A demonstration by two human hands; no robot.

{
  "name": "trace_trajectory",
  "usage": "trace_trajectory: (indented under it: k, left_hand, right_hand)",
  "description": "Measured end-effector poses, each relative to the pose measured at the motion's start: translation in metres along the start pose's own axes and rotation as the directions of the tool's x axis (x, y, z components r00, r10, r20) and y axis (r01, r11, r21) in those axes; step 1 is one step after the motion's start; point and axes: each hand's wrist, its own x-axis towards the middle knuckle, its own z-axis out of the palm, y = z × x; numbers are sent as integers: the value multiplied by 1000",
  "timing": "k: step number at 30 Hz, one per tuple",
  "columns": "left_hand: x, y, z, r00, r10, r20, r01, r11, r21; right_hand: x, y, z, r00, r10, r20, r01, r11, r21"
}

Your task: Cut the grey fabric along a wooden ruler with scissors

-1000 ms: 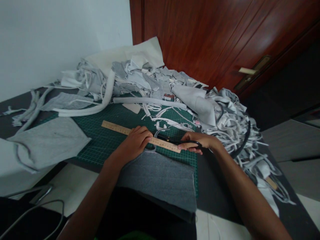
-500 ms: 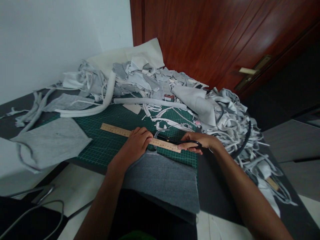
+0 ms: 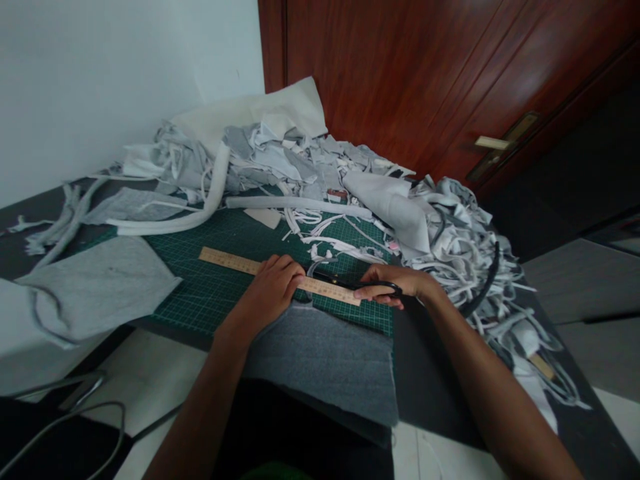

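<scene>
Left hand [image 3: 277, 283] palm down over the middle of a wooden ruler [image 3: 225, 259], fingers drawn together and gripping it against the green cutting mat [image 3: 195, 297]. Ruler's long axis runs crosswise, slanting from far left to near right. Right hand [image 3: 383, 283] closed round the handles of black scissors [image 3: 337, 280]; these lie just past the ruler's far edge, roughly parallel to it, points toward the left hand. Right fingers overlap the ruler's right end in view; contact unclear. Blade opening too dark to tell. Dark grey cloth [image 3: 325, 360] lies on the near side, its upper edge by the left wrist, lower part hanging over the table's front edge; left hand is the nearer to that upper edge. A thin grey strip [image 3: 314, 267] curls at the scissor points; any join to the cloth is hidden under ruler and hand. Beyond the scissors, white strips [image 3: 345, 247] crowd the mat; a scrap heap [image 3: 460, 220] banks up close past the right wrist. Light grey piece [image 3: 105, 287] well off to the left.
</scene>
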Motion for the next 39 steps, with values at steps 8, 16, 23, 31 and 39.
trace_trajectory:
  k: [8,16,23,31,39]
  left_hand:
    - [0,0,0,1000,-1,5,1,1000,24]
    - [0,-2,2,1000,-5,1,5,1000,27]
    - [0,-4,3,1000,13,-10,-12,1000,18]
    - [-1,-4,3,1000,11,3,-11,1000,5]
    - [-6,3,-11,993,55,109,-46,996,-82]
  right_hand:
    - [0,0,0,1000,12,-5,-12,1000,2]
    - [-1,-3,2,1000,27,-16,-27,1000,9]
    - [1,-2,1,1000,20,-5,-20,1000,13]
    - [1,-1,1,999,48,-14,-48,999,22]
    - [0,-3,2,998,57,-21,-57,998,12]
